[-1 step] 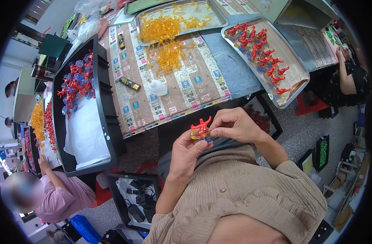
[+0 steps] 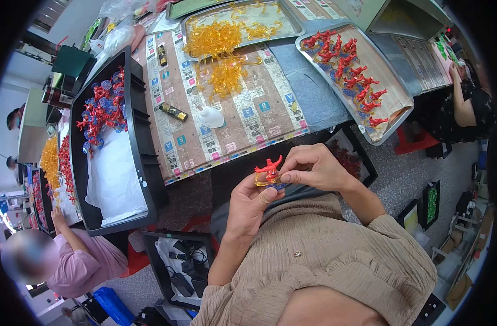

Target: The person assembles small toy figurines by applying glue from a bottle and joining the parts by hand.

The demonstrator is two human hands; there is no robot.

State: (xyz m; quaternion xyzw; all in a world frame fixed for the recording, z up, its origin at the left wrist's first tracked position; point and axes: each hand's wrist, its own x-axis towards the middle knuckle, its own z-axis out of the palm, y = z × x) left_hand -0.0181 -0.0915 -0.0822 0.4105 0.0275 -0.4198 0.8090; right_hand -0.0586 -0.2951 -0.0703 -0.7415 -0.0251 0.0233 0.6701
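Red plastic figure (image 2: 268, 166) pinched by both hands, left hand (image 2: 247, 204) and right hand (image 2: 314, 169), its lower part hidden.

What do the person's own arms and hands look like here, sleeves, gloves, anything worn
Both hands, the left hand and the right hand, are bare: no gloves, and no rings or watch that show. The forearms are uncovered too. The beige ribbed-knit top has short, loose sleeves that end near the elbows, and a small button sits at its front.

Head-worn fisheye, looking steeply down, hands close
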